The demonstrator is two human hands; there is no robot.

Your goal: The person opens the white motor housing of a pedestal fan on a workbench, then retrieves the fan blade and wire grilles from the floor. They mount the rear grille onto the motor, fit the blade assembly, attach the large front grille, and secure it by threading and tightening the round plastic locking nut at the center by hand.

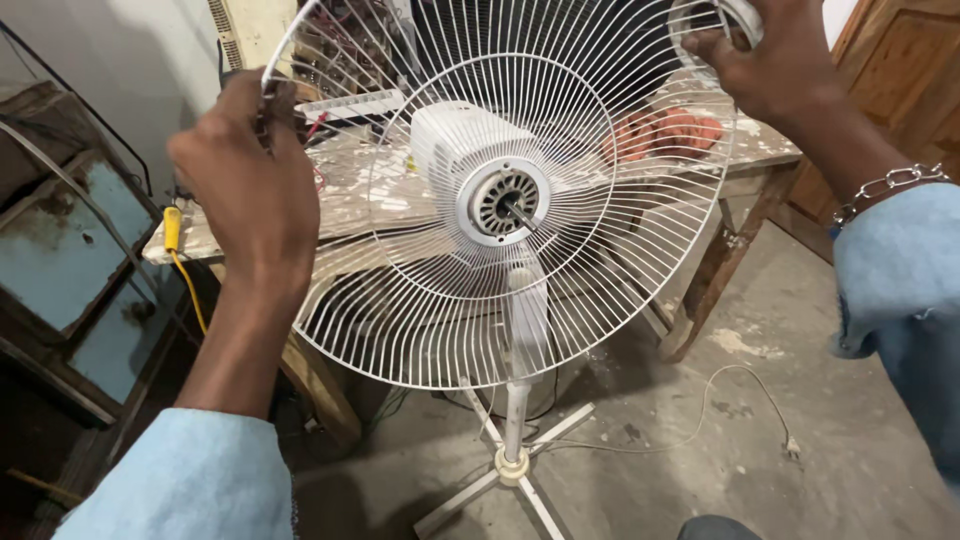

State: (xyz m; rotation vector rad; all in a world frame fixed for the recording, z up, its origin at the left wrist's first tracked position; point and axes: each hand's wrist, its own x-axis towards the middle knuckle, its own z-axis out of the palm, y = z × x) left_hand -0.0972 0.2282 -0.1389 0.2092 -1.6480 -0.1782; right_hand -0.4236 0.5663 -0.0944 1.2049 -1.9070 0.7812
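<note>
Pretty rough workshop: bare concrete floor [820, 440] with a loose white cord [720, 400] trailing across it, and a paint-splattered wooden table [400, 190] behind a white pedestal fan [505, 205] standing on a cross base. Its wire fan guard [470, 300] sits around the bare motor, between both hands. The left hand [245, 185] is curled tight on the guard's upper-left rim, while the right hand [775, 55] pinches the rim at upper right.
</note>
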